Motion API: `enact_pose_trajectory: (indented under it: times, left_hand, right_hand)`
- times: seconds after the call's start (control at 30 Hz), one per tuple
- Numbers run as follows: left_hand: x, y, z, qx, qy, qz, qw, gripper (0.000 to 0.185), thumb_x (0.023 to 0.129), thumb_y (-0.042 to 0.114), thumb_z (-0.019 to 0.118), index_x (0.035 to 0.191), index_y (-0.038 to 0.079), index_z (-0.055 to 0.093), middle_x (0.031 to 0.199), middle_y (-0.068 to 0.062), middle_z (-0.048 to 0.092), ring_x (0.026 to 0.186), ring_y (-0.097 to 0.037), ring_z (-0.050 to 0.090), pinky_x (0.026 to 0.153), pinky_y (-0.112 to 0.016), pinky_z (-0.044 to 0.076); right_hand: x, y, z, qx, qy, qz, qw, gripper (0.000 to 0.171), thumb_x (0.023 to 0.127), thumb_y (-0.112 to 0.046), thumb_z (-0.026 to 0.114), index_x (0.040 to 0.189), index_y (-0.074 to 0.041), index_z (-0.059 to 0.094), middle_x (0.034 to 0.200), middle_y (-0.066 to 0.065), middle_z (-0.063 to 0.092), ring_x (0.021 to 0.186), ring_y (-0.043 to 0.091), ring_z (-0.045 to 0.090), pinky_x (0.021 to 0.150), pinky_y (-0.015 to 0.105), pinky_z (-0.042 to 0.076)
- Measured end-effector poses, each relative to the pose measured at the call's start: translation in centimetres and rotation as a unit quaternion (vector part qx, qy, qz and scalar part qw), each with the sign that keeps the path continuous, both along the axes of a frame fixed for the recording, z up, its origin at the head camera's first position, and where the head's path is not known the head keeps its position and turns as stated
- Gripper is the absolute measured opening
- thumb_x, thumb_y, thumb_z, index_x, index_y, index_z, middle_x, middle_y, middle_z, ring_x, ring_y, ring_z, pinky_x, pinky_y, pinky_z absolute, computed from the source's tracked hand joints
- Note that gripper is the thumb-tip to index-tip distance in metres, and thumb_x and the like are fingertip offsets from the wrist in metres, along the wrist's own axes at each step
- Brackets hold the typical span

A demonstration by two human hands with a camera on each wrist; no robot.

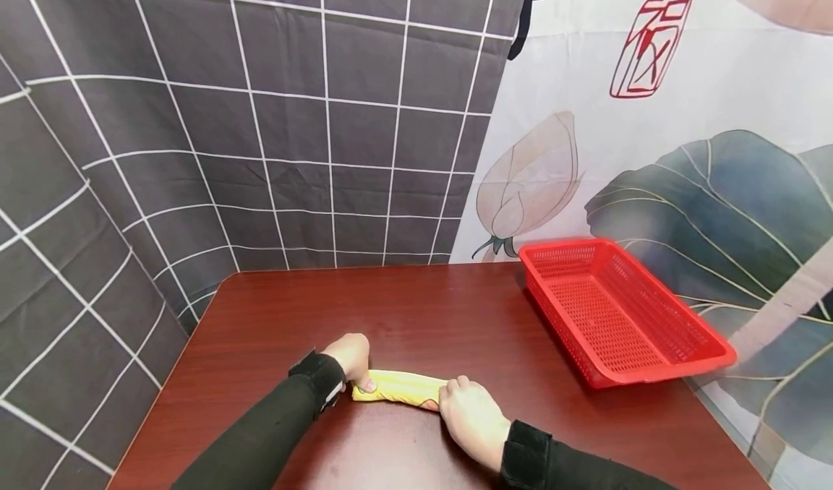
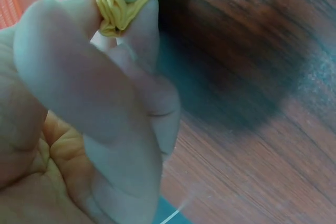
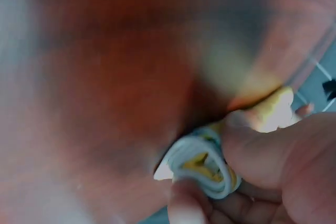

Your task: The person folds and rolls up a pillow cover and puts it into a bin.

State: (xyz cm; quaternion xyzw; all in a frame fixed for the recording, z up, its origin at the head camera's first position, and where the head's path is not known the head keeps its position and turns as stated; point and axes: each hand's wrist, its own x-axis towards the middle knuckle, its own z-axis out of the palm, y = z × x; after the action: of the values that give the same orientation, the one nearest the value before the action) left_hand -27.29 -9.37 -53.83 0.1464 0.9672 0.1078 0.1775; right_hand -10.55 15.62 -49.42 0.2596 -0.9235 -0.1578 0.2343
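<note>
A yellow rolled-up cloth [image 1: 400,387] with a pinkish patch near its right end lies crosswise between the two hands, low over the table. My left hand [image 1: 351,360] pinches its left end, thumb in front. At the other end my right hand [image 1: 471,421] grips the roll and covers part of it. The left wrist view shows the folded yellow layers of the cloth [image 2: 126,3] at the fingertips. In the right wrist view, the roll's end [image 3: 197,163] shows white and yellow layers coiled in a spiral between thumb and fingers.
A red perforated plastic basket [image 1: 608,324] stands at the right side of the reddish-brown wooden table [image 1: 364,302]. Behind the table hang a grey grid-patterned cloth [image 1: 293,129] and a white curtain with a lotus print [image 1: 540,179].
</note>
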Motion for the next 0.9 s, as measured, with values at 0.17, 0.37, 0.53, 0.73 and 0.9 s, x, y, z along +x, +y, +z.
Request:
enact_pose_trajectory:
  times: [0.17, 0.37, 0.53, 0.73, 0.9]
  left_hand:
    - [0.0, -0.3, -0.5, 0.002, 0.002, 0.004, 1.0, 0.052, 0.056, 0.044, 0.106, 0.061, 0.012, 0.066, 0.059, -0.006, 0.064, 0.032, -0.016, 0.056, 0.037, -0.032, 0.05]
    - [1.2, -0.5, 0.7, 0.022, 0.011, 0.004, 0.9997, 0.048, 0.062, 0.045, 0.104, 0.06, 0.012, 0.068, 0.059, -0.003, 0.065, 0.033, -0.017, 0.058, 0.039, -0.032, 0.051]
    - [6.4, -0.5, 5.3, 0.078, 0.115, -0.006, 0.9903, 0.041, 0.066, 0.033, 0.102, 0.062, 0.017, 0.064, 0.06, 0.007, 0.061, 0.053, -0.014, 0.057, 0.052, -0.034, 0.05]
    - [10.9, -0.5, 4.2, 0.024, 0.389, -0.149, 0.9088, 0.025, 0.073, 0.019, 0.091, 0.069, 0.018, 0.066, 0.07, 0.005, 0.057, 0.069, -0.016, 0.053, 0.061, -0.028, 0.047]
    - [13.1, -0.3, 2.9, -0.062, 0.492, -0.194, 0.8463, 0.008, 0.08, 0.011, 0.078, 0.077, 0.013, 0.071, 0.074, 0.0, 0.062, 0.074, -0.02, 0.054, 0.068, -0.031, 0.047]
  right_hand:
    - [-2.0, 0.7, 1.9, -0.078, -0.154, 0.014, 0.985, 0.027, 0.076, -0.015, 0.088, 0.066, -0.014, 0.063, 0.062, -0.003, 0.058, 0.058, 0.013, 0.053, 0.055, 0.03, 0.051]
    - [-4.4, 1.9, 3.8, -0.149, -0.331, 0.037, 0.931, 0.033, 0.071, 0.001, 0.08, 0.06, -0.016, 0.054, 0.058, -0.012, 0.034, 0.057, 0.006, 0.032, 0.055, 0.022, 0.033]
    - [-4.8, 2.1, 3.8, -0.163, -0.342, 0.044, 0.924, 0.034, 0.07, 0.004, 0.077, 0.059, -0.017, 0.053, 0.059, -0.014, 0.029, 0.058, 0.006, 0.029, 0.056, 0.021, 0.03]
    - [-5.0, 2.2, 3.8, -0.163, -0.349, 0.03, 0.922, 0.031, 0.071, 0.004, 0.076, 0.06, -0.016, 0.055, 0.058, -0.013, 0.032, 0.057, 0.006, 0.031, 0.055, 0.021, 0.03]
    - [-5.1, 2.0, 3.7, -0.16, -0.359, 0.027, 0.919, 0.03, 0.073, 0.003, 0.077, 0.062, -0.015, 0.056, 0.06, -0.011, 0.032, 0.058, 0.008, 0.032, 0.057, 0.023, 0.03]
